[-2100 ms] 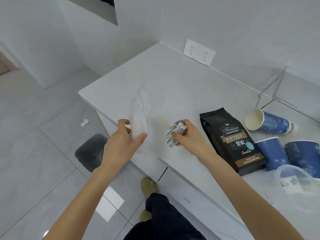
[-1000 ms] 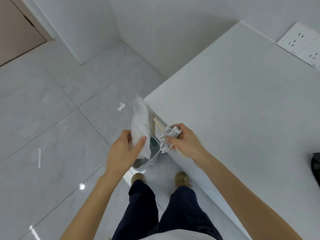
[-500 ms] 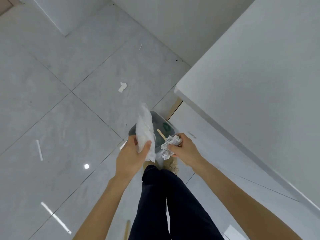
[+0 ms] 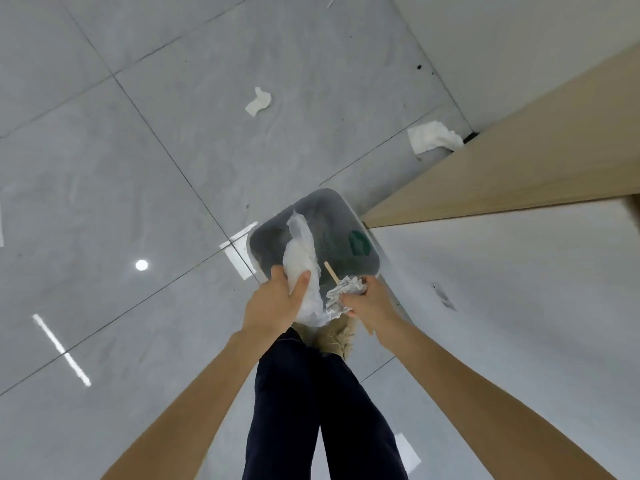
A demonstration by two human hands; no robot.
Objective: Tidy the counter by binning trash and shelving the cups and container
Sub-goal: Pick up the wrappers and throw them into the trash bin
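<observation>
Trash held in both hands just above the open bin.

Left hand [image 4: 273,303] has its grip closed on a clear plastic wrapper [image 4: 304,271]; right hand [image 4: 367,301] has its grip closed on a crumpled foil ball [image 4: 343,294] and a wooden stick [image 4: 331,271]. The grey bin [image 4: 356,223] stands on the tiled floor [image 4: 138,168] beside a wooden panel [image 4: 519,161], with two paper scraps [image 4: 258,101] on the floor beyond it.

Bin [image 4: 341,209] sits on the floor [image 4: 138,150] right ahead of the shoes [image 4: 337,336], both hands [image 4: 273,303] over its near edge, paper scraps [image 4: 258,102] beyond.
</observation>
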